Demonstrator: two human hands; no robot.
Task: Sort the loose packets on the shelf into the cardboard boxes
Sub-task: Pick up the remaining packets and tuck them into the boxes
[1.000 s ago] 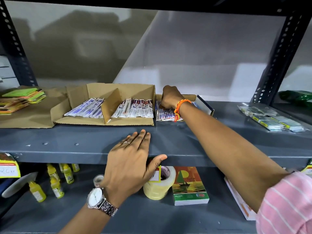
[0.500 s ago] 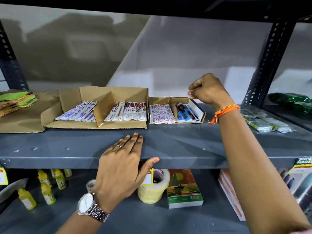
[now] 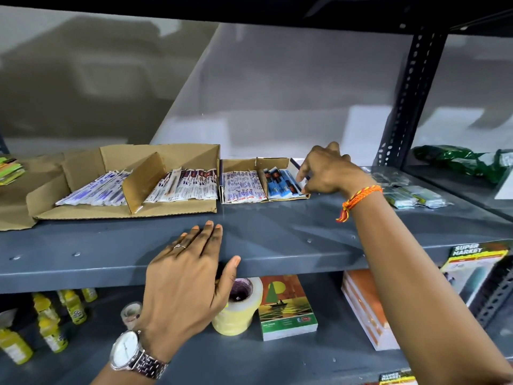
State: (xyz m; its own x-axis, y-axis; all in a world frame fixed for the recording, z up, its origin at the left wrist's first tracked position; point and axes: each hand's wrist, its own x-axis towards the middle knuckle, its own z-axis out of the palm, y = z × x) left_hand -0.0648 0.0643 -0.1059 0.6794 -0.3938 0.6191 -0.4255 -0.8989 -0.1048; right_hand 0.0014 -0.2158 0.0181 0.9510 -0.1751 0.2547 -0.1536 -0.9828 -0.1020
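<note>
A large divided cardboard box (image 3: 166, 154) on the grey shelf (image 3: 277, 226) holds white-and-purple packets (image 3: 94, 190) on its left and white-and-red packets (image 3: 188, 187) on its right. Beside it, a small divided box (image 3: 238, 165) holds blue-printed white packets (image 3: 241, 187) and blue packets (image 3: 280, 184). My right hand (image 3: 327, 173) is at the small box's right edge. Its index finger and thumb touch the flap and the blue packets, its other fingers are spread, and I see nothing held. My left hand (image 3: 186, 273) lies flat on the shelf's front edge. Several loose clear packets (image 3: 410, 193) lie to the right.
A green plastic bag (image 3: 460, 162) lies far right behind the upright post (image 3: 408, 101). Flat cardboard (image 3: 16, 207) and a stack of green and orange packs (image 3: 11, 170) are at the left. On the lower shelf are yellow bottles (image 3: 50, 323), a tape roll (image 3: 238, 309) and a book (image 3: 286, 307).
My right hand left the small box's left compartment, rose pinched above the box, then came down onto its right edge. The left hand stayed on the shelf edge.
</note>
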